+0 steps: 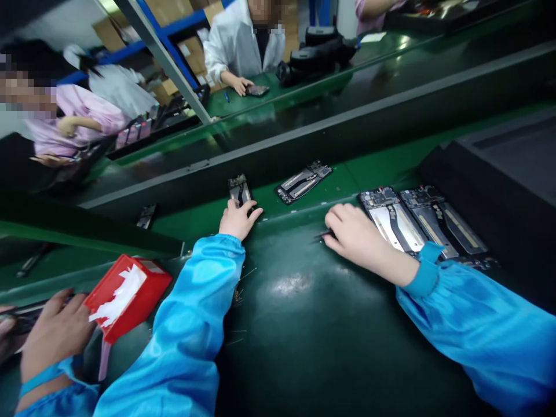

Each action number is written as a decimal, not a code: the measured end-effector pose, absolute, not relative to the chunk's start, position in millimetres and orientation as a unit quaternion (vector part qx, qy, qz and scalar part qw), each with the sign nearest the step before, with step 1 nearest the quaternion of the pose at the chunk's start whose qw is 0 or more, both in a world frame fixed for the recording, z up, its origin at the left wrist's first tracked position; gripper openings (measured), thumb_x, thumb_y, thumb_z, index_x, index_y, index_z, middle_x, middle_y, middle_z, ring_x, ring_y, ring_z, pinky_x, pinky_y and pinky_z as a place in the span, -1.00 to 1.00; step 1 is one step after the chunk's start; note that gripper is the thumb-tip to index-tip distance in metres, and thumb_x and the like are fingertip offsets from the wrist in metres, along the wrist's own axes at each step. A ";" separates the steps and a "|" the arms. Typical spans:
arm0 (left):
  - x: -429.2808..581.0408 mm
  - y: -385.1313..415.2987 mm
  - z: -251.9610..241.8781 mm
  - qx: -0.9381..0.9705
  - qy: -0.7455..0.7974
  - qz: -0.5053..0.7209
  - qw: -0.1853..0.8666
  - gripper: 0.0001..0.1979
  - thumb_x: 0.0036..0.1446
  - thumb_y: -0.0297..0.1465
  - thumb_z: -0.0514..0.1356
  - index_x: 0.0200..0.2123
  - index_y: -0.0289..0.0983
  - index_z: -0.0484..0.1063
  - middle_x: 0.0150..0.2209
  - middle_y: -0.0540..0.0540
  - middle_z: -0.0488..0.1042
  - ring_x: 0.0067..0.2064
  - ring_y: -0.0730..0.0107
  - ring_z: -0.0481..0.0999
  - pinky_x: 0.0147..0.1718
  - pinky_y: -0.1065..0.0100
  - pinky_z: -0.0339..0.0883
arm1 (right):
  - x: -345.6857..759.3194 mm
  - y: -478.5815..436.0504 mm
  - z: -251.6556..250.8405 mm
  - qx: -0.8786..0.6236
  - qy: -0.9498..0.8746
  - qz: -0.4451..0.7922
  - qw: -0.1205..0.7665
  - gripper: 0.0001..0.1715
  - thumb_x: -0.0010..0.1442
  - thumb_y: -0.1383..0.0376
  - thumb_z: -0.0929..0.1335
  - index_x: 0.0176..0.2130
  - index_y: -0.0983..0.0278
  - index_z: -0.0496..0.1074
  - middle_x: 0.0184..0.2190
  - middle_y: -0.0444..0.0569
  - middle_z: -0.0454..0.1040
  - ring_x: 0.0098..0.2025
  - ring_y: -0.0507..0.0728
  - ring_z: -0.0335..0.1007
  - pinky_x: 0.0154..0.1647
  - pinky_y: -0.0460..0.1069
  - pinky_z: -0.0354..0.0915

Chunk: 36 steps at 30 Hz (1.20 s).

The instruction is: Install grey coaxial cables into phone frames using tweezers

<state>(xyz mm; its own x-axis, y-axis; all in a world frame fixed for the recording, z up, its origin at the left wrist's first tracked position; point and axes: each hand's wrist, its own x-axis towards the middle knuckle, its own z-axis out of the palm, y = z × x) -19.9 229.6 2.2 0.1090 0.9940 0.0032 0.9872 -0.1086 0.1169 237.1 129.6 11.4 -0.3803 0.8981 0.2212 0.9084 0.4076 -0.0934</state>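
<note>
My left hand (238, 221) reaches to the green strip beyond the bench edge, its fingers over the near end of an opened phone (240, 186) and its thumb by the right side. Circuit boards show at the phone's far end. Above the dark green bench, my right hand (354, 234) is closed around a thin dark pointed tool (322, 236), mostly hidden in the fingers. Right beside that hand lie two opened phones: one with a bright silver plate (397, 223), the other with a darker one (443, 223). Part of another device shows below them.
Another opened phone (304, 180) lies slanted on the green strip. At left, a red box (139, 307) with torn white paper stands near a co-worker's hand (61, 330). A black tray (499, 162) is at right. Beyond the divider (278, 139), people sit working.
</note>
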 end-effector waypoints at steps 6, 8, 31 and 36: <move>-6.6 143.2 24.8 0.838 0.543 0.028 0.035 -0.58 0.11 -0.13 0.09 0.04 -0.04 0.26 -0.04 -0.14 0.19 -0.07 0.15 0.37 -0.06 0.13 0.30 | 217.5 114.4 7.6 -0.467 -0.867 0.060 0.163 -0.91 0.13 0.34 0.23 -0.38 0.31 0.30 -0.34 0.03 0.31 -0.30 0.14 0.18 -0.27 0.02 0.14; -2.6 105.8 27.5 0.874 0.485 0.005 0.043 -0.52 0.07 -0.12 0.13 0.07 -0.03 0.22 0.05 -0.17 0.14 0.03 0.04 0.28 -0.03 0.06 0.26 | 212.2 110.5 6.2 -0.436 -0.878 0.084 0.178 -0.92 0.12 0.33 0.25 -0.35 0.31 0.31 -0.31 0.03 0.32 -0.27 0.15 0.18 -0.25 0.03 0.15; 0.4 93.5 4.4 0.896 0.443 0.017 0.040 -0.88 0.15 -0.46 -0.02 -0.35 -0.24 0.30 -0.39 -0.03 0.32 -0.33 0.36 0.29 -0.34 0.33 0.19 | 208.4 75.6 -12.3 -0.398 -0.911 0.083 0.072 -0.59 -0.02 0.04 0.38 -0.30 0.29 0.34 -0.39 0.01 0.38 -0.36 0.20 0.32 -0.36 0.07 0.21; 8.7 88.5 -7.6 0.888 0.443 0.078 0.091 -0.86 0.17 -0.44 -0.02 -0.33 -0.23 0.33 -0.37 -0.03 0.33 -0.32 0.39 0.30 -0.32 0.37 0.21 | 201.4 87.6 -3.8 -0.448 -0.841 0.203 0.224 -0.83 0.17 0.24 0.24 -0.39 0.29 0.28 -0.36 0.00 0.29 -0.31 0.12 0.26 -0.33 0.00 0.21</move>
<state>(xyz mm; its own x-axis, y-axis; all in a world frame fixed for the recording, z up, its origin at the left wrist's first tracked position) 8.7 88.5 -7.6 0.5954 0.8013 0.0583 0.7726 -0.5910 0.2320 201.4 87.6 -3.8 -0.4985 0.8449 0.1942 0.6630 0.5159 -0.5425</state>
